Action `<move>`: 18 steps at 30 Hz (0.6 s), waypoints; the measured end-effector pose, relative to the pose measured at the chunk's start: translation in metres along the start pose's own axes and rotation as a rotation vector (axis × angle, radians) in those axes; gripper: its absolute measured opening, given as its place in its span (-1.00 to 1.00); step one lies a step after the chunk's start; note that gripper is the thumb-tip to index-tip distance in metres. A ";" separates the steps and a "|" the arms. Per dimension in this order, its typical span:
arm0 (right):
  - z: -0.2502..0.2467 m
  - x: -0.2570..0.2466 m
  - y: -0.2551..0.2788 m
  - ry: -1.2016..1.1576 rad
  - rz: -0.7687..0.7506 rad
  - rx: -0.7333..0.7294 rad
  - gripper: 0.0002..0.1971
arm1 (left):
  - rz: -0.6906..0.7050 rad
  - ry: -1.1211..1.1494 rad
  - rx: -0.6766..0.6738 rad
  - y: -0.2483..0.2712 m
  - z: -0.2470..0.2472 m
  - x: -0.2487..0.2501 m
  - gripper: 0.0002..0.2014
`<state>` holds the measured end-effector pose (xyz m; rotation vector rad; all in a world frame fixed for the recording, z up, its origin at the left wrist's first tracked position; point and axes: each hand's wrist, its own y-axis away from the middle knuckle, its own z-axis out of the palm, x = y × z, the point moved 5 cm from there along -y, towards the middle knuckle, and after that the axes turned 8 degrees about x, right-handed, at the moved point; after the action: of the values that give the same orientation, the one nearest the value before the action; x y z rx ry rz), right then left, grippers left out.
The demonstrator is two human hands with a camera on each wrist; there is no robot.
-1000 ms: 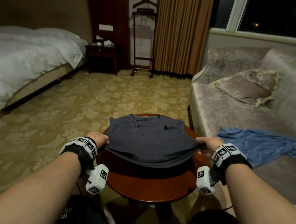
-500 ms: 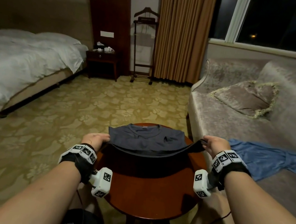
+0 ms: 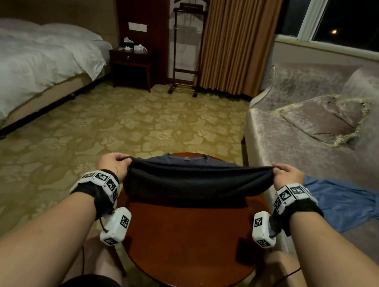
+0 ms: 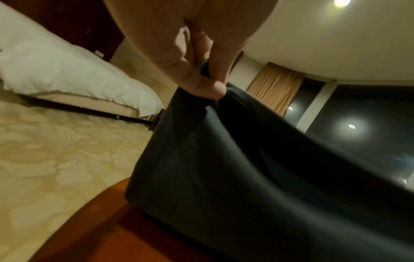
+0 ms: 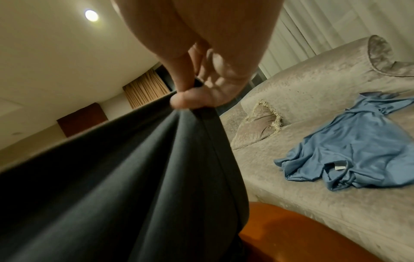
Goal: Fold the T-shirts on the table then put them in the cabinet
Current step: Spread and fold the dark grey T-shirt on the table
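Pinching the lower hem at its two ends, both hands carry the near half of the dark grey T-shirt up and away from the body. The left hand has its grip clamped on the left corner, thumb against curled fingers, and the right hand has its grip clamped the same way on the right corner, as the right wrist view shows. Between the two grips the hem hangs in a shallow sag, not tight.

The collar end of the shirt lies flat on the far part of the round wooden worktop, and the lifted half stands over it like a loose flap. The step in hand seems to be the fold in half, hem to collar. I judge that the next move asks both hands to travel further over the collar at the same height, lay the hem down along the shoulders, and only then let go, so the edges meet evenly.

Both forearms reach forward almost parallel, wrists raised above the worktop, knuckles turned up.

A blue T-shirt lies crumpled on the sofa, to the right of the worktop, not yet folded. No cabinet can be identified with certainty.
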<state>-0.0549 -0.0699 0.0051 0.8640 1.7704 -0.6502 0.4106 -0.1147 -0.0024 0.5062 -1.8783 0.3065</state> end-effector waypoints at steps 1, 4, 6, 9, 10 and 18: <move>-0.003 -0.001 -0.003 0.042 -0.044 0.024 -0.82 | 0.053 -0.085 0.027 0.001 -0.003 0.006 -0.80; -0.007 -0.009 -0.001 0.040 -0.070 0.006 -0.80 | 0.114 -0.158 0.030 0.004 -0.008 0.019 -0.73; -0.010 -0.016 0.004 0.038 -0.079 -0.011 -0.77 | 0.103 -0.172 0.022 0.004 -0.010 0.023 -0.70; -0.013 -0.022 0.009 0.025 -0.111 -0.023 -0.75 | 0.090 -0.164 0.025 0.011 -0.018 0.027 -0.73; -0.014 -0.025 0.012 0.039 -0.126 -0.040 -0.75 | 0.089 -0.161 0.028 0.015 -0.021 0.029 -0.76; -0.040 -0.029 0.046 0.146 -0.133 -0.254 -0.72 | 0.144 -0.348 -0.145 0.063 -0.048 0.031 -0.73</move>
<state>-0.0336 -0.0198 0.0448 0.6371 2.0046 -0.4419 0.4100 -0.0446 0.0457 0.3412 -2.2623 0.1818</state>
